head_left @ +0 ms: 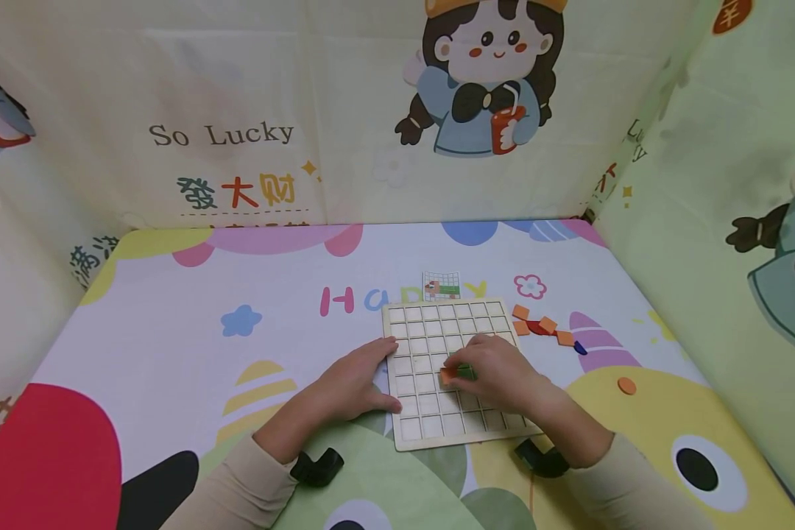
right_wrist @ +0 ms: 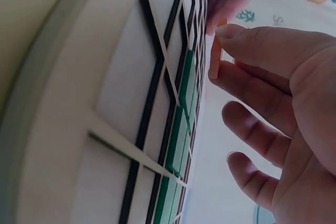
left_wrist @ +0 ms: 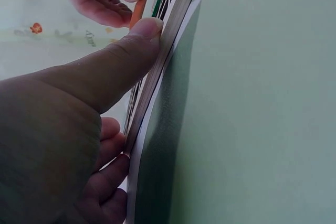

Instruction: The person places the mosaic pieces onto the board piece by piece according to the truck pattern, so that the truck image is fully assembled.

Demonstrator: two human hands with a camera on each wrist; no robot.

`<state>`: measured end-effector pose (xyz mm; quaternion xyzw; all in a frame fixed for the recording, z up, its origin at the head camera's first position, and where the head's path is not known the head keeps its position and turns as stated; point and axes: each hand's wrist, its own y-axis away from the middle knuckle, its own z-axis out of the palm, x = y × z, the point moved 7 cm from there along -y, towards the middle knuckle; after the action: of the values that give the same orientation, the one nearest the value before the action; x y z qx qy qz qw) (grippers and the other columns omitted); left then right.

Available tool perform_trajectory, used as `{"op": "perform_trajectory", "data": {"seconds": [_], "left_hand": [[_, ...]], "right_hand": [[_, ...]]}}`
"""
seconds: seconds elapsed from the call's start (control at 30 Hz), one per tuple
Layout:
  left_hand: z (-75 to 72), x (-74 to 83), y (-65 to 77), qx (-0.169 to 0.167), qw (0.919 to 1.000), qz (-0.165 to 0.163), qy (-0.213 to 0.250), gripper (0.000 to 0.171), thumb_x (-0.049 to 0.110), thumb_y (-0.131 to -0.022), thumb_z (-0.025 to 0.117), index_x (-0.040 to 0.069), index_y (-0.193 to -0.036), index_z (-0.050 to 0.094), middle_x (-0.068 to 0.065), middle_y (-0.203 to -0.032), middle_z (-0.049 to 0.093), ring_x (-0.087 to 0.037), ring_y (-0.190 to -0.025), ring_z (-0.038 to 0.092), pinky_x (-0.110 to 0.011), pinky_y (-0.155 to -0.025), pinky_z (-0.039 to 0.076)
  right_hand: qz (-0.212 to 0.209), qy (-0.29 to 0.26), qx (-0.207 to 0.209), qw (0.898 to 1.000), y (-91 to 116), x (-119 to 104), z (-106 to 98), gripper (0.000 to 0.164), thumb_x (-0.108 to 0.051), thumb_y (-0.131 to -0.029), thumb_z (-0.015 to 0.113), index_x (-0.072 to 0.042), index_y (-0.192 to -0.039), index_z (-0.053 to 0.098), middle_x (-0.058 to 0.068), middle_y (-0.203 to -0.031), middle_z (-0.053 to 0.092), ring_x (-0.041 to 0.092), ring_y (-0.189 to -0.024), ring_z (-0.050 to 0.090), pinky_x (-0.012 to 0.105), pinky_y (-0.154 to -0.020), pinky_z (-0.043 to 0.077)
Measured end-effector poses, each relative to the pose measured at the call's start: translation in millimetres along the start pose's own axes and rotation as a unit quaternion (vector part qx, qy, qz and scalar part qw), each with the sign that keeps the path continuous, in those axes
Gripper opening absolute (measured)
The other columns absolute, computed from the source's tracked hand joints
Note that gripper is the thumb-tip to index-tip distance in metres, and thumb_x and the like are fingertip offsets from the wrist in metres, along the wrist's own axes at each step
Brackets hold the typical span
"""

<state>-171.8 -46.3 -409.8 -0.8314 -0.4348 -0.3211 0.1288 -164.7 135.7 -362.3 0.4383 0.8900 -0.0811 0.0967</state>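
A pale wooden grid board [head_left: 430,427] lies on the patterned table cover. My left hand [head_left: 351,383] rests at its left edge, thumb and fingers spread apart along the rim; in the left wrist view the thumb [left_wrist: 123,59] presses the edge. Over the middle of the grid, my right hand [head_left: 497,372] pinches a small orange square tile [head_left: 447,377] between thumb and index finger. The right wrist view shows that tile [right_wrist: 215,56] held on edge above the board, other fingers loosely curled. Green tiles [right_wrist: 181,124] sit in grid cells, partly hidden by the right hand in the head view.
Right of the board lie several orange square tiles [head_left: 547,324], a red piece [head_left: 536,328] and a dark blue piece [head_left: 580,348]. A round orange piece [head_left: 626,386] lies farther right. Behind the board is a small printed grid card [head_left: 441,285]. Printed fabric walls surround the table.
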Motion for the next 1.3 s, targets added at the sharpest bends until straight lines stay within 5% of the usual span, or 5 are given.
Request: {"op": "perform_trajectory", "data": {"seconds": [1.3], "left_hand": [[-1.2,1.1,-0.1,-0.005,1.0000,-0.005,0.001,0.091,0.035,-0.079,0.087,0.000,-0.150,0.040,-0.012,-0.155,0.040,-0.029,-0.143,0.035,-0.043,-0.115,0.032]], "right_hand": [[-0.007,0.030,-0.010,0.999,-2.4,-7.5,9.1,0.015,-0.027,-0.083,0.083,-0.020,-0.096,0.080,-0.014,-0.080,0.068,0.012,-0.077,0.057,0.034,-0.073,0.048]]}}
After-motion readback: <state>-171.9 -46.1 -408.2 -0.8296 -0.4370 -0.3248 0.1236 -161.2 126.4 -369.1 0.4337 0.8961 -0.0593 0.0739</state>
